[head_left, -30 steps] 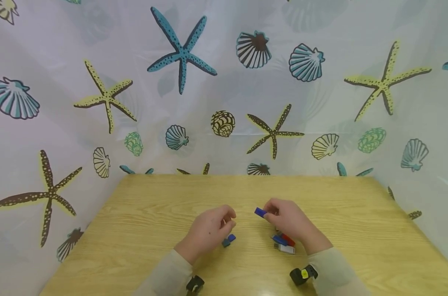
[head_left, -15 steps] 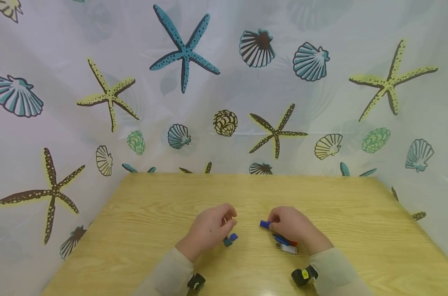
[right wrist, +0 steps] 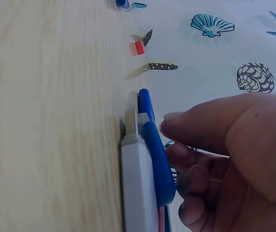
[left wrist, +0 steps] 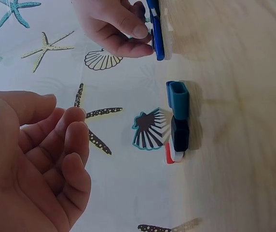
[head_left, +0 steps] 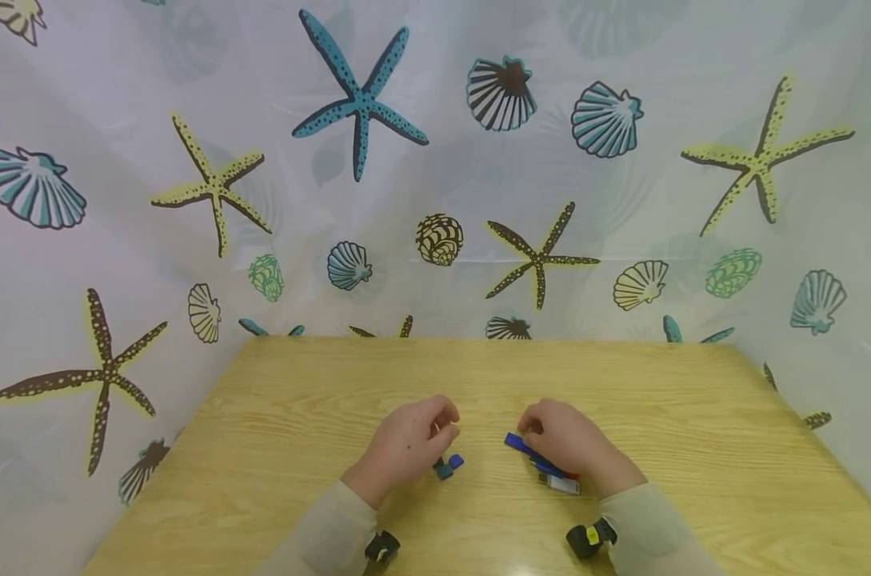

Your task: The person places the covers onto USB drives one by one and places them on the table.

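My left hand (head_left: pixel 406 444) hovers over the table with loosely curled fingers and holds nothing. Just beside it lie small caps: a teal cap (left wrist: pixel 179 99), a dark cap (left wrist: pixel 180 134) and a blue cap (head_left: pixel 457 461). My right hand (head_left: pixel 568 436) is low over a group of USB sticks, thumb and fingers slightly apart. A blue USB stick (head_left: pixel 514 441) rests by its fingertips, seemingly out of its grip. Partly under the hand are another blue USB stick (right wrist: pixel 159 169) and a white USB stick (right wrist: pixel 137 181) with a metal plug. A red one is mostly hidden.
The wooden table (head_left: pixel 320 376) is enclosed by a white curtain (head_left: pixel 406 184) printed with starfish and shells. A small red piece (right wrist: pixel 138 47) shows farther off in the right wrist view. Both wrists wear black camera straps.
My right hand has come down and towards me, setting the blue USB stick on the table beside the others, and its fingertips have moved off it. The left hand has hardly moved.
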### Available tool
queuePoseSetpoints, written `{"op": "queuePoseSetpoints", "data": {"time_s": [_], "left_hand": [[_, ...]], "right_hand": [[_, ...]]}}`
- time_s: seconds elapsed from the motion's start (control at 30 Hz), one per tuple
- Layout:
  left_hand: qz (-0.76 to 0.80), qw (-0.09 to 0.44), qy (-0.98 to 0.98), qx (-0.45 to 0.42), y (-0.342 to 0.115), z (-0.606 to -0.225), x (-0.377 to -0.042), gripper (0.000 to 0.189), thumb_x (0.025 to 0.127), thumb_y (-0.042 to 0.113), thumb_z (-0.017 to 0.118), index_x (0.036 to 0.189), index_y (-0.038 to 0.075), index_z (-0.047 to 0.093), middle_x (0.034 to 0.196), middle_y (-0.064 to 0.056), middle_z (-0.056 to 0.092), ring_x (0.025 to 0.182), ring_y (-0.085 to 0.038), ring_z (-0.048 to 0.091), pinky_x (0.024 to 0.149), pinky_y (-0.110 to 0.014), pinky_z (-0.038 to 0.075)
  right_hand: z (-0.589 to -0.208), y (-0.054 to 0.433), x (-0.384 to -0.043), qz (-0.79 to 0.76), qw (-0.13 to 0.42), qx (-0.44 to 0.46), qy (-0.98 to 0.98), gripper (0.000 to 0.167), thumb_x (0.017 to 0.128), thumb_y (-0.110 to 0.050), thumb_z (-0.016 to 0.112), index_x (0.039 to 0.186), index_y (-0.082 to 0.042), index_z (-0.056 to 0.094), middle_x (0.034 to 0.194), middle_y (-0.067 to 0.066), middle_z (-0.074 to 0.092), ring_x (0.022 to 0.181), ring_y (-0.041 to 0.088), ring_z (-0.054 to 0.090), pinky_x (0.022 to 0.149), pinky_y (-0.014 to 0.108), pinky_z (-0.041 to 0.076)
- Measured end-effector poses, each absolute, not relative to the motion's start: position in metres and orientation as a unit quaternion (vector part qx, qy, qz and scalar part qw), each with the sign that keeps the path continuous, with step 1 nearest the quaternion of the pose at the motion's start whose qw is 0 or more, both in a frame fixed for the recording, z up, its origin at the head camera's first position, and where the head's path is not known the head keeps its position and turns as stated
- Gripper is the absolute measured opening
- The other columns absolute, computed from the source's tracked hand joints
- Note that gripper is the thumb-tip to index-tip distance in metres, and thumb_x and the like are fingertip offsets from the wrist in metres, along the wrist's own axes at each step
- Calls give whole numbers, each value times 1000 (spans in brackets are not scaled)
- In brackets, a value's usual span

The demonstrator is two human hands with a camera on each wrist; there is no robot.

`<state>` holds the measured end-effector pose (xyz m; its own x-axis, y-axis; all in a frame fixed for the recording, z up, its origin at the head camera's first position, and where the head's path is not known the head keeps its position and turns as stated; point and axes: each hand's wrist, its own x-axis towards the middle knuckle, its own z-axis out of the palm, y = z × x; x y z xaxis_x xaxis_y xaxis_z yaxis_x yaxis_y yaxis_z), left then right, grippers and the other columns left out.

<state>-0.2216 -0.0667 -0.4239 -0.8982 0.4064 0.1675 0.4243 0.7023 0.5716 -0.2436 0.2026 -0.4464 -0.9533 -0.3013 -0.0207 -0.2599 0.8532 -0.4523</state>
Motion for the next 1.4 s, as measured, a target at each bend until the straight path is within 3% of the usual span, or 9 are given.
{"op": "queuePoseSetpoints", "data": {"time_s": [0.3,0.6,0.7,0.87,1.07,1.4], "left_hand": [[-276,-4,-934,-227,-65,-429,-226,9,101,22,65,108,18,68,88,13,63,68,-6,55,63,-27,48],[-224,-63,-940,-250,-65,-437,-226,14,100,19,66,110,18,76,106,12,68,102,-10,64,91,-36,52],[-204,-63,-936,-281,-65,-440,-227,18,102,19,63,114,19,76,110,12,67,108,-10,63,94,-35,51],[-181,-64,-931,-310,-62,-445,-230,21,102,18,63,117,20,76,107,12,64,98,-4,60,88,-29,51],[-159,-86,-941,-286,-49,-447,-234,18,98,21,68,113,22,77,97,14,60,81,-2,55,78,-28,51],[-135,-94,-955,-249,-41,-447,-232,5,92,20,74,96,21,69,88,11,59,76,-6,54,75,-32,51]], "right_hand": [[-441,205,-243,-233,42,-133,962,7,93,-14,72,100,-15,74,89,-3,63,77,16,54,77,40,51],[-442,204,-242,-238,40,-143,960,5,94,-15,71,99,-15,73,86,-4,61,76,15,53,74,38,49],[-441,204,-241,-238,40,-144,960,6,94,-16,71,99,-16,73,87,-5,61,76,15,53,75,38,49],[-438,203,-240,-240,44,-150,958,6,94,-17,71,100,-16,73,88,-6,63,77,14,53,77,39,51],[-435,205,-238,-251,49,-140,957,5,94,-15,71,99,-15,73,90,-4,63,79,15,54,81,40,51],[-432,205,-238,-256,51,-141,955,5,94,-16,72,99,-16,73,89,-5,63,79,15,54,81,40,51]]}}
